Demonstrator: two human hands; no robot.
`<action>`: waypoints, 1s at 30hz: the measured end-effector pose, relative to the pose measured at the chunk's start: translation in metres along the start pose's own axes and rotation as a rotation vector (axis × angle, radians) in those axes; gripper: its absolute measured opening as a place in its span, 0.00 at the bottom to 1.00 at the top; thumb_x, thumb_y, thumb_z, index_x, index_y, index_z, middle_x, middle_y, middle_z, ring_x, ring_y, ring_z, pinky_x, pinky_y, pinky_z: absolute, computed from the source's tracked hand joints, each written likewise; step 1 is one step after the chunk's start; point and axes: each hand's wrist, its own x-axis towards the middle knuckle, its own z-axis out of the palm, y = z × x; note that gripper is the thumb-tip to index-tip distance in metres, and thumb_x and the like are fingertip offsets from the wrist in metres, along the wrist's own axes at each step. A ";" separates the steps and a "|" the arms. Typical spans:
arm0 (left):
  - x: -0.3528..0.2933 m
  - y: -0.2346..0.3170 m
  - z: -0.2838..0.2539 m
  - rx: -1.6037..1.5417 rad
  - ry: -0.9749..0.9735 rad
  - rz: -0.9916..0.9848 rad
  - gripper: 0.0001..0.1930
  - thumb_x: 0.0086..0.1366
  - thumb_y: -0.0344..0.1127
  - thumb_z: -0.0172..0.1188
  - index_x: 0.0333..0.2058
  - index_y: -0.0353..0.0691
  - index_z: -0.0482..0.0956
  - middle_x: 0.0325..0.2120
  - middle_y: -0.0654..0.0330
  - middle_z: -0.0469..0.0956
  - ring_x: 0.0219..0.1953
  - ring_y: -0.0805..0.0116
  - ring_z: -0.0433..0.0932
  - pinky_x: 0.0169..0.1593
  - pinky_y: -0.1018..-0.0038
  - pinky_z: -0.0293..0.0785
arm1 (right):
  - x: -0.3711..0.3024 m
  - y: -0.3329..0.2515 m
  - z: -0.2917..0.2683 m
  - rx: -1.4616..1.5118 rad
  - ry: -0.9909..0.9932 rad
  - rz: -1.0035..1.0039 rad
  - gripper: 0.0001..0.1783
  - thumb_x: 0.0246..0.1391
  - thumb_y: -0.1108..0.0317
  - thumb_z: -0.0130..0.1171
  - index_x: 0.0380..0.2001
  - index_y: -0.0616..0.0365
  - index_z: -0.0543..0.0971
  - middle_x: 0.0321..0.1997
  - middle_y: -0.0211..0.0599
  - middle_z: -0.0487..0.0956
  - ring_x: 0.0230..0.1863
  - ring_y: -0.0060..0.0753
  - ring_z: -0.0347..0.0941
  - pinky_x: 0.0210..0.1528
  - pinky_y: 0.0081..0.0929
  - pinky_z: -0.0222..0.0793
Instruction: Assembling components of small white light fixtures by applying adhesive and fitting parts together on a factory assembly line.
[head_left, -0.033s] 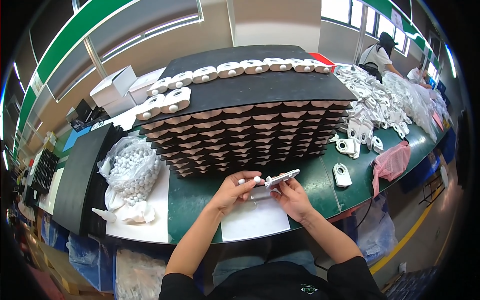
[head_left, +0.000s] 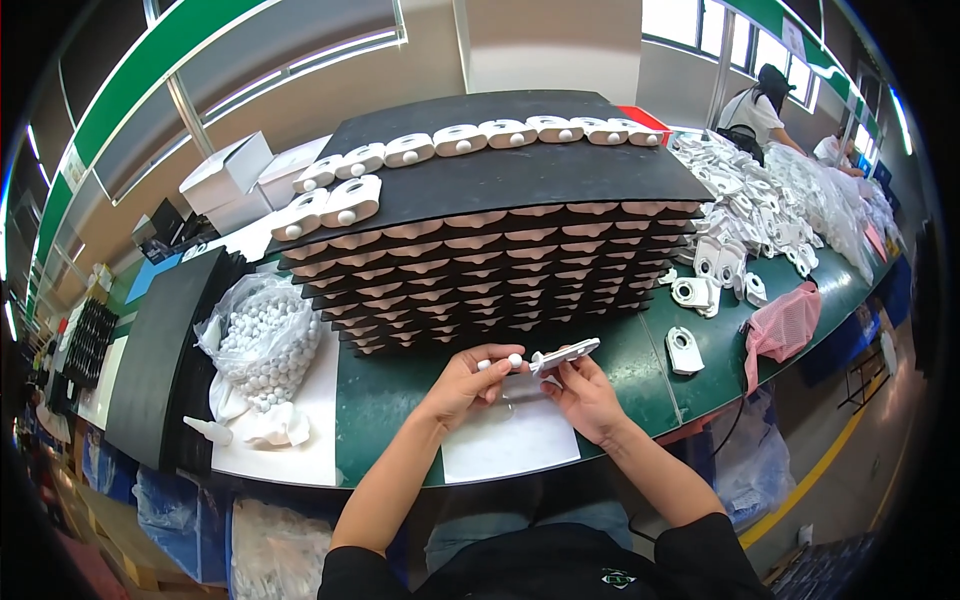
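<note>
My left hand is closed, with small white balls pinched at its fingertips; two of them show. Just to its right, my right hand grips a flat white plastic housing that is tilted edge-up, its near end close to the balls but apart from them. Both hands are over a white sheet at the table's front edge. Ahead of them rises a stack of black boards with white housings between its layers. On its top, a row of housings carries a white ball on each front end.
A clear bag of white balls lies at the left, near a small white squeeze bottle and black boards. Loose housings are heaped at the right. One housing lies by a pink mesh bag. A person works behind.
</note>
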 end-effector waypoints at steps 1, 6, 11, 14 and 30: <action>0.000 0.000 0.000 0.037 0.017 -0.013 0.15 0.54 0.34 0.60 0.41 0.39 0.73 0.20 0.70 0.70 0.16 0.84 0.60 0.19 0.87 0.53 | 0.001 0.001 -0.001 -0.007 0.004 -0.014 0.09 0.57 0.69 0.44 0.41 0.51 0.69 0.42 0.30 0.72 0.45 0.25 0.67 0.46 0.27 0.62; 0.000 -0.004 -0.004 0.102 0.051 -0.010 0.13 0.53 0.33 0.61 0.37 0.40 0.74 0.18 0.70 0.68 0.16 0.84 0.61 0.19 0.88 0.52 | 0.001 0.001 0.006 -0.028 0.017 -0.024 0.08 0.58 0.69 0.44 0.41 0.52 0.69 0.42 0.30 0.72 0.44 0.25 0.67 0.46 0.27 0.62; 0.000 -0.003 -0.003 0.091 0.055 0.006 0.10 0.50 0.30 0.63 0.32 0.41 0.73 0.17 0.71 0.67 0.17 0.84 0.61 0.19 0.87 0.52 | 0.001 0.002 0.007 -0.045 0.028 -0.037 0.08 0.58 0.69 0.43 0.41 0.52 0.68 0.42 0.30 0.72 0.44 0.25 0.67 0.46 0.27 0.62; 0.000 -0.004 -0.004 0.092 0.068 0.020 0.10 0.49 0.29 0.63 0.30 0.41 0.72 0.17 0.71 0.66 0.17 0.84 0.60 0.19 0.87 0.52 | 0.001 0.002 0.007 -0.045 0.034 -0.030 0.09 0.58 0.69 0.43 0.41 0.52 0.68 0.42 0.31 0.72 0.44 0.25 0.67 0.47 0.27 0.62; 0.003 -0.011 -0.006 0.204 0.052 0.177 0.11 0.44 0.24 0.66 0.25 0.40 0.73 0.22 0.67 0.70 0.18 0.86 0.60 0.21 0.89 0.56 | -0.002 -0.001 0.010 -0.051 0.021 -0.050 0.09 0.58 0.69 0.44 0.42 0.55 0.67 0.41 0.32 0.71 0.43 0.25 0.67 0.44 0.26 0.63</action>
